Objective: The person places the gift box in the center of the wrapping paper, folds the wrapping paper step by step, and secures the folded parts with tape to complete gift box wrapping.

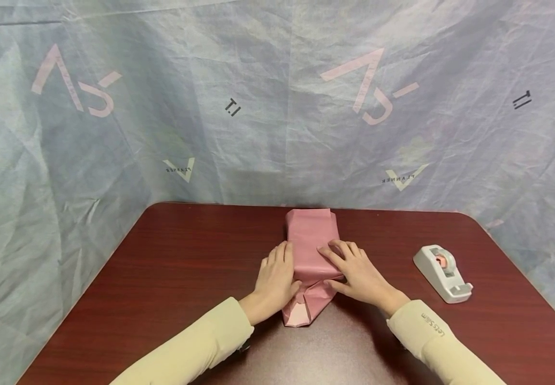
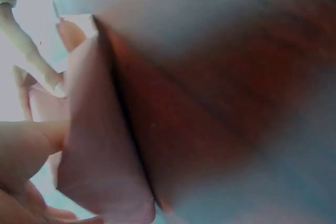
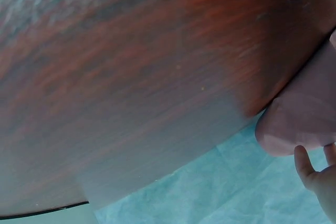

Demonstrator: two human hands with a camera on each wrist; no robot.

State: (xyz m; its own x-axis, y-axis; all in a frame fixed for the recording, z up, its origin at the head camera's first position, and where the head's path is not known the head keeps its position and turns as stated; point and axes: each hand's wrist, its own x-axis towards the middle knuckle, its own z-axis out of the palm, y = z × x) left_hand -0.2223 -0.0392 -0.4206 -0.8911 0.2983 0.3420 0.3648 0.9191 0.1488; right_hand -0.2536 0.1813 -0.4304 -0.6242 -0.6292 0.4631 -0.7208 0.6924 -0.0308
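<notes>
Between the hands (image 1: 275, 279) (image 1: 361, 272), loosely extended and resting against it, lies a pink package (image 1: 310, 235).

Table (image 1: 185, 256) is dark red woodgrain, 2 rounded far corners. Wrinkled blue-grey sheet (image 1: 267, 139) behind. Glare (image 1: 306, 353) up front.

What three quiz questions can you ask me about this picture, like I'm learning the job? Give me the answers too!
1. Pick one: what colour is the package between the hands?
A) Blue
B) Pink
C) Green

2. True or false: the tape dispenser is on the table, with neither hand touching it.

3. Fill in the gap: of the left hand and the right hand, the ____ one is nearer the tape dispenser.

Key: 1. B, pink. 2. True; both hands are on the package. 3. Right.
</notes>
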